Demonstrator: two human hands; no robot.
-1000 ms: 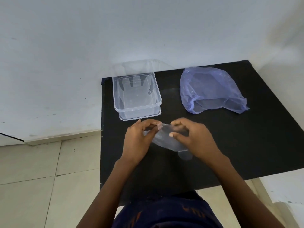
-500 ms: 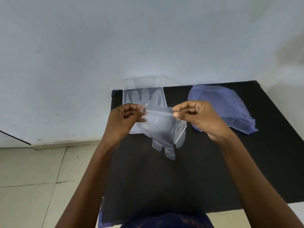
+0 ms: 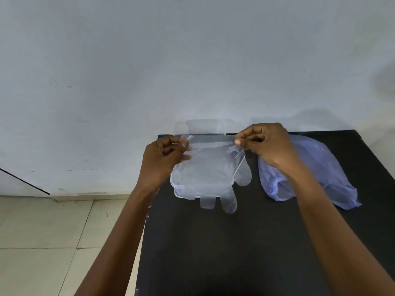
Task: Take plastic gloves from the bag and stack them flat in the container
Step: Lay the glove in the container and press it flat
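Note:
A clear plastic glove [image 3: 210, 167] hangs stretched between my hands, cuff up and fingers pointing down. My left hand [image 3: 163, 159] pinches the cuff's left corner and my right hand [image 3: 269, 146] pinches its right corner. The glove hangs in front of the clear plastic container [image 3: 175, 190] at the table's back left, hiding most of it; only the near-left rim shows. What lies inside cannot be made out. The crumpled pale blue plastic bag [image 3: 316, 174] lies on the table to the right, its mouth facing me.
The black table [image 3: 235, 242] stands against a white wall [image 3: 171, 60]. The container's clear lid [image 3: 205, 124] leans against the wall behind it. Tiled floor [image 3: 42, 242] lies to the left of the table's left edge.
My hands lifted the glove off the table, pulled its cuff wide and carried it away from me, over the container. The view tilted upward.

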